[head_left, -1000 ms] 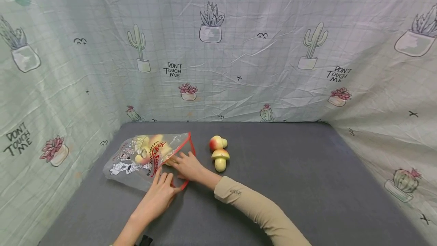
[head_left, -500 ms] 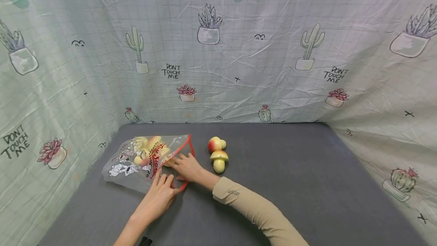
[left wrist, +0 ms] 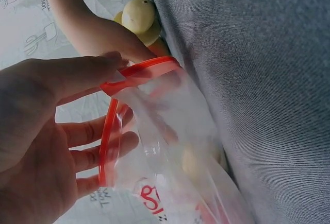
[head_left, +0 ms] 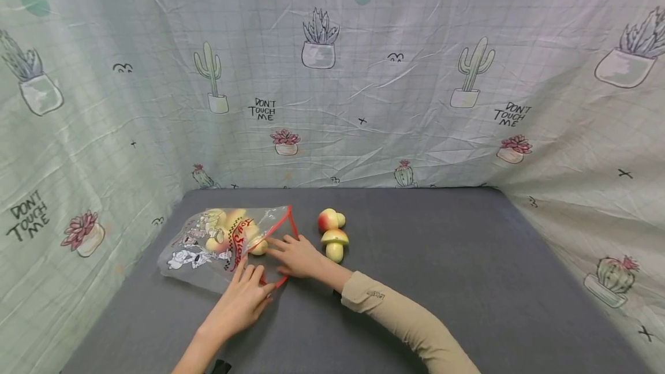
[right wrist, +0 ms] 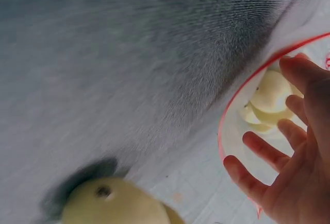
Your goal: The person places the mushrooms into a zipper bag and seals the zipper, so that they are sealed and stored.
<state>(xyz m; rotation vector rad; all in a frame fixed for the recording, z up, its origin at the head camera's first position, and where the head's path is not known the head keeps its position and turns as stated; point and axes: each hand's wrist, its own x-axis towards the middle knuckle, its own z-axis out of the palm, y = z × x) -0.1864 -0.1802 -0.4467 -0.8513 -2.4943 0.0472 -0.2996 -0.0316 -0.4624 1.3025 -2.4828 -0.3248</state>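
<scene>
A clear zip bag (head_left: 179,276) with a red-edged mouth and printed cartoon figures lies at the left of the table. Several yellow-and-red toy mushrooms (head_left: 215,244) show through its plastic. My left hand (head_left: 241,302) pinches the near side of the mouth; in the left wrist view the thumb presses the red edge (left wrist: 154,65). At the opening is my right hand (head_left: 298,257), fingers spread and holding nothing. Just beyond its fingertips, inside the bag, sits a pale mushroom (right wrist: 270,92). Outside, right of the bag, are a mushroom with a yellow stem (head_left: 335,253) and another red-yellow one (head_left: 328,220), touching.
The dark grey table (head_left: 441,264) stretches right of the two loose mushrooms. A cloth curtain (head_left: 363,91) printed with potted cacti hangs behind and along both sides. A small black object (head_left: 221,367) shows at the bottom edge beside the left forearm.
My right hand has drawn back to the right, out of the bag's mouth, leaving a pale mushroom visible inside. The left hand has kept its grip on the bag.
</scene>
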